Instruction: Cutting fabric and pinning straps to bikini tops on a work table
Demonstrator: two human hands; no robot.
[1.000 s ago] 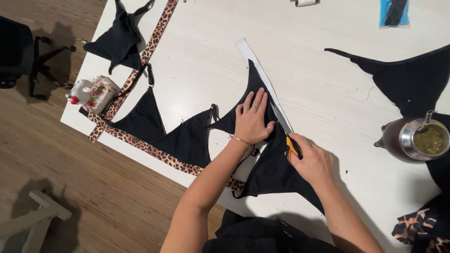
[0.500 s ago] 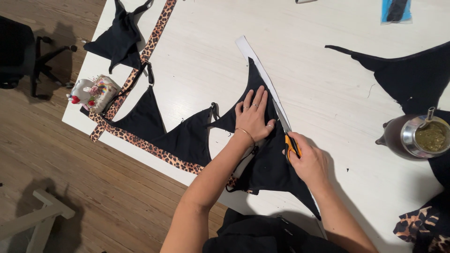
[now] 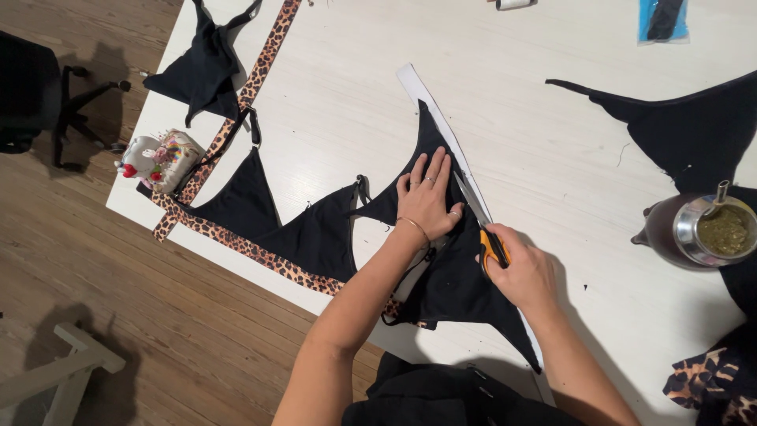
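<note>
The left hand point(image 3: 428, 199) lay flat, fingers spread, pressing down on a piece of black cloth point(image 3: 453, 276) on the white bench point(image 3: 355, 102). The right hand point(image 3: 527, 272) was closed around the orange handles of a pair of scissors point(image 3: 481, 225), whose blades pointed away from the person along the right edge of the cloth, just beside the left hand's fingertips. A long white paper strip point(image 3: 422, 91) ran beside that edge and past the cloth's far tip. To the left, touching the cloth, lay a black bikini top point(image 3: 292, 225) with a leopard-print band point(image 3: 236, 244) along its near edge. A colourful pincushion point(image 3: 158, 162) sat at the bench's left edge, beside another black piece point(image 3: 201, 67) and a leopard-print strap point(image 3: 268, 51). Well to the right stood a round metal-rimmed cup point(image 3: 694, 233) of green herb with a straw, near a larger black cloth point(image 3: 694, 130). A scrap of leopard fabric point(image 3: 710, 383) lay at the near right corner. A black chair point(image 3: 39, 99) stood on the wooden floor point(image 3: 118, 315).
</note>
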